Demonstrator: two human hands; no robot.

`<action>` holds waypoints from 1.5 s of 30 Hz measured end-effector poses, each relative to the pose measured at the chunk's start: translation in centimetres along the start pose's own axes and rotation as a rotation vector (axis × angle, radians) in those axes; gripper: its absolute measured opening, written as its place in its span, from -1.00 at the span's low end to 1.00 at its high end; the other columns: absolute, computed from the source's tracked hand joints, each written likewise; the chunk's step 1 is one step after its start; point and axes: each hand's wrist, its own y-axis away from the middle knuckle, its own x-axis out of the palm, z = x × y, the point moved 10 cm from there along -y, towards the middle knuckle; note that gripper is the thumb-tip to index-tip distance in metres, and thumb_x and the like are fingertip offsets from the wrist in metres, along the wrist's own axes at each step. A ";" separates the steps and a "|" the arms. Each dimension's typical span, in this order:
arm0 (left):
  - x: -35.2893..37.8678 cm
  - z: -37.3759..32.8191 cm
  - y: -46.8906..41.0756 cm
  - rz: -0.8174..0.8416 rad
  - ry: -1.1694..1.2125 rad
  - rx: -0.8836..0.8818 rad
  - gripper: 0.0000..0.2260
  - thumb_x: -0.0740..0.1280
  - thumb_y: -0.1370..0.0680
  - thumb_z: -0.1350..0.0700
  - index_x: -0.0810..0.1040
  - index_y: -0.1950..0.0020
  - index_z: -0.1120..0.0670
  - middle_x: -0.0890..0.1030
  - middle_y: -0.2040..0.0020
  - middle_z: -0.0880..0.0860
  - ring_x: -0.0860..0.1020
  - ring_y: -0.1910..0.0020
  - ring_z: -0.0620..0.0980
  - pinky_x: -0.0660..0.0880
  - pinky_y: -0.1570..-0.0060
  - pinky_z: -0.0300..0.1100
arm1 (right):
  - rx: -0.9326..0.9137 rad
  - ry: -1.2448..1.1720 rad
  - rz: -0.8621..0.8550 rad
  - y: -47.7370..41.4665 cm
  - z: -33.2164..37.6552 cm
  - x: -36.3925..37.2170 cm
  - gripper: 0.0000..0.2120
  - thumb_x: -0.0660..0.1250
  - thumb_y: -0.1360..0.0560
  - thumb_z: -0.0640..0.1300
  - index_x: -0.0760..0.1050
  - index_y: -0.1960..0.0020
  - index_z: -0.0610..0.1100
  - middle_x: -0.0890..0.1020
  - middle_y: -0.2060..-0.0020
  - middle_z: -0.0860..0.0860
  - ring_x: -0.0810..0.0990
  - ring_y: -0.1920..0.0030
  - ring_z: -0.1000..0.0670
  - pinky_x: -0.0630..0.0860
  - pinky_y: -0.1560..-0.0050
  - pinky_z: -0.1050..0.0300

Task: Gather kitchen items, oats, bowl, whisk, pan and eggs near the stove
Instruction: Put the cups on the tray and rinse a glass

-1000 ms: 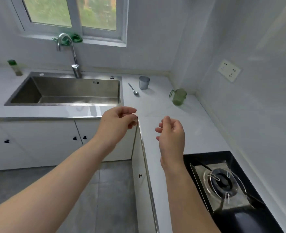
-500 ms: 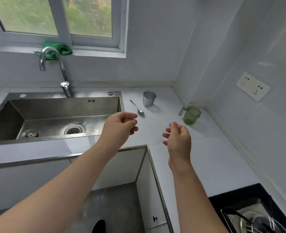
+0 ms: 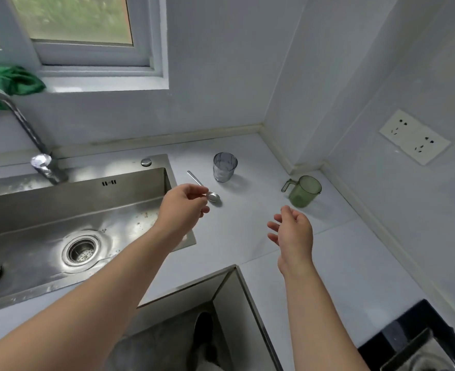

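The left hand [image 3: 183,207] has reached the spoon [image 3: 213,196], perhaps touching it.

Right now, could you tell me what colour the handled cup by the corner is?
The handled cup is translucent green; the head view shows it.

No readable text, label or number shows anywhere.
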 end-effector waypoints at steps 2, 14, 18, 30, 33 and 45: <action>0.7 0.9 -2.8 0.004 -0.058 -0.028 -0.80 0.29 -0.54 0.34 0.63 -0.06 0.13 0.66 0.17 0.03 0.66 0.19 0.03 0.60 -0.01 -0.01 | 0.054 -0.045 -0.041 -3.2 -0.9 0.5 -0.84 0.19 -0.64 -0.05 0.46 -0.12 -0.11 0.59 0.03 -0.02 0.65 0.06 -0.04 0.57 0.15 0.08; 6.0 1.8 -16.3 0.028 -0.342 -0.100 -0.79 0.30 -0.54 0.31 0.65 -0.07 0.09 0.67 0.10 0.04 0.70 0.15 0.06 0.62 -0.01 0.01 | 0.400 -0.295 -0.078 -21.5 -4.4 5.8 -0.86 0.16 -0.61 -0.13 0.46 -0.09 -0.10 0.62 0.03 -0.03 0.64 0.21 -0.01 0.47 0.23 0.13; 6.2 3.4 -19.0 0.025 -0.395 -0.154 -0.79 0.29 -0.55 0.30 0.64 -0.10 0.11 0.67 0.09 0.03 0.70 0.17 0.03 0.63 -0.01 -0.01 | 0.512 -0.347 -0.041 -25.5 -5.9 7.5 -0.75 0.18 -0.61 -0.07 0.42 -0.25 -0.12 0.63 0.00 -0.04 0.64 0.20 0.00 0.45 0.28 0.17; 7.8 2.3 -23.8 0.071 -0.730 -0.031 -0.70 0.39 -0.48 0.16 0.57 -0.22 0.00 0.62 -0.04 -0.05 0.62 0.06 -0.04 0.55 -0.02 -0.11 | 0.542 -0.520 -0.151 -30.0 -7.8 8.2 -0.69 0.22 -0.61 0.07 0.41 -0.29 -0.05 0.57 -0.09 0.00 0.63 0.11 0.04 0.47 0.21 0.16; 11.0 -0.2 -25.6 0.142 -0.908 0.200 -0.46 0.49 -0.43 0.07 0.43 -0.38 0.03 0.49 -0.28 0.07 0.51 -0.19 0.07 0.46 -0.18 -0.08 | 0.390 -0.354 -0.312 -29.3 -6.5 6.0 -0.77 0.20 -0.60 0.07 0.39 -0.15 -0.05 0.58 0.05 0.00 0.61 0.22 0.04 0.46 0.29 0.16; 17.1 1.3 -28.6 0.322 -1.249 0.293 -0.33 0.48 -0.39 -0.01 0.33 -0.47 -0.10 0.39 -0.36 0.08 0.36 -0.29 0.22 0.50 -0.06 0.03 | 0.115 -0.050 -0.142 -21.6 -1.7 5.0 -0.83 0.15 -0.65 0.06 0.41 0.05 0.01 0.53 0.21 0.02 0.58 0.33 0.10 0.44 0.36 0.21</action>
